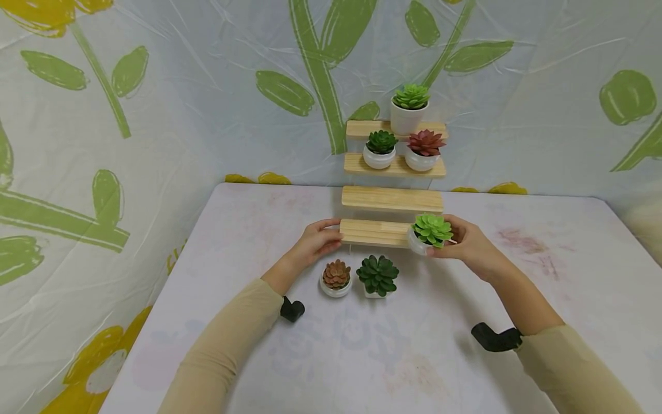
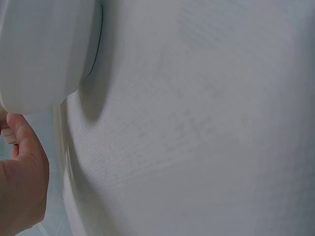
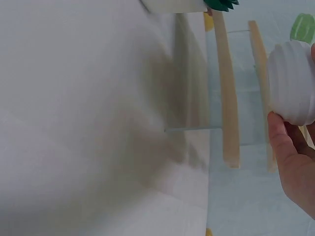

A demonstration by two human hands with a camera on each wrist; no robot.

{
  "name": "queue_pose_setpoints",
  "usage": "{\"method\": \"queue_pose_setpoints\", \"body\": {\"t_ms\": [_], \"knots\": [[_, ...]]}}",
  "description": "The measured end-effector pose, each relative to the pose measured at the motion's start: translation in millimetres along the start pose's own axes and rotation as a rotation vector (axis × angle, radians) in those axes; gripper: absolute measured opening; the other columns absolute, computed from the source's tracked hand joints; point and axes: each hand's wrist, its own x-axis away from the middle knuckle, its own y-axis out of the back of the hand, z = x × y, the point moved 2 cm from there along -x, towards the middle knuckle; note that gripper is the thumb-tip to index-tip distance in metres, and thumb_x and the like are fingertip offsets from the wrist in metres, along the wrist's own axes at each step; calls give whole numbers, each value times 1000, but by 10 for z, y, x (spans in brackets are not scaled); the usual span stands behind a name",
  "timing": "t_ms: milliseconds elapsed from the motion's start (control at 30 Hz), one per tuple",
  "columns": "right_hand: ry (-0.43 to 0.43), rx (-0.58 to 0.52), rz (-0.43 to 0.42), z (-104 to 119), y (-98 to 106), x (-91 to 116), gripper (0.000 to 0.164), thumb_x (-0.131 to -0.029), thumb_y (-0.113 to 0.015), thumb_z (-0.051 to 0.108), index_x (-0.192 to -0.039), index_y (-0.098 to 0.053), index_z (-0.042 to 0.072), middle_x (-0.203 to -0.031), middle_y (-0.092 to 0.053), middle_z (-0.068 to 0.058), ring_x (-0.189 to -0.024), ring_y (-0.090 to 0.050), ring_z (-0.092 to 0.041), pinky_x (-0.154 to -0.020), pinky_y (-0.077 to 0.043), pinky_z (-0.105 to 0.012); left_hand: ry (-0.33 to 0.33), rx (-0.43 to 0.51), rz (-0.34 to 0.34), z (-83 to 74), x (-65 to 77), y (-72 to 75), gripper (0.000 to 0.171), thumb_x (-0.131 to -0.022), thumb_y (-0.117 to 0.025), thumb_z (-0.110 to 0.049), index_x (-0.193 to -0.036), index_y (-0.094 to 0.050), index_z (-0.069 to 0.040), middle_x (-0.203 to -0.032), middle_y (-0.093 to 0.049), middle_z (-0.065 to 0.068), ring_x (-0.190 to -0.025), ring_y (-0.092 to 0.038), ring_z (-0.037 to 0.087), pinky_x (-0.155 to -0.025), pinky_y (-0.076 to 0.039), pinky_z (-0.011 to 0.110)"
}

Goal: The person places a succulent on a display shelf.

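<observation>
Fingers (image 1: 449, 251) around one of six succulents (image 1: 433, 230)

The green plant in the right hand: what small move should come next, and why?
Perhaps settle the plant on the right end of the bottom shelf: the right hand holds it near there, the left hand holds the other end, and bare wood shows between.
</observation>
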Motion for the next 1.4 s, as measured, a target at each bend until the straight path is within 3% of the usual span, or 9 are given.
{"method": "queue_pose_setpoints", "body": {"t_ms": [267, 467, 767, 1200, 1400], "knots": [[-38, 0, -16, 123, -12, -106, 59, -80, -72, 5, -131, -43, 5, -108, -54, 10, -98, -49, -10, -78, -48, -18, 1, -10, 4, 23, -10, 12, 49, -86, -60, 5, -133, -50, -5, -109, -60, 15, -73, -60, 10, -64, -52, 17], [-19, -8, -24, 199, -38, -219, 53, -80, -72, 5, -126, -47, 11, -108, -54, 11, -99, -50, -11, -80, -46, -17, 0, 0, -2, 21, -13, 12, 49, -86, -60, 6, -132, -50, -5, -111, -60, 16, -73, -60, 10, -63, -52, 17], [-25, -64, -54, 292, -52, -420, 61, -81, -71, 6, -134, -41, 6, -112, -52, 9, -103, -49, -8, -82, -47, -15, -9, 10, 1, 9, -9, 1, 48, -86, -59, 6, -132, -50, -4, -108, -60, 15, -72, -60, 9, -62, -52, 16], [-43, -81, -96, 363, -129, -623, 71, -82, -72, 12, -142, -35, 7, -130, -45, -5, -106, -47, -12, -82, -46, -17, -4, 18, -2, -4, -2, 5, 48, -86, -59, 7, -132, -50, -4, -109, -60, 16, -71, -60, 9, -62, -52, 16], [-26, -89, -115, 368, -176, -695, 68, -80, -73, 7, -139, -39, 5, -121, -49, 0, -101, -49, -11, -78, -47, -18, -10, 20, 14, 2, 3, 4, 49, -86, -58, 7, -133, -49, -3, -116, -58, 20, -71, -60, 9, -62, -51, 16]]}}
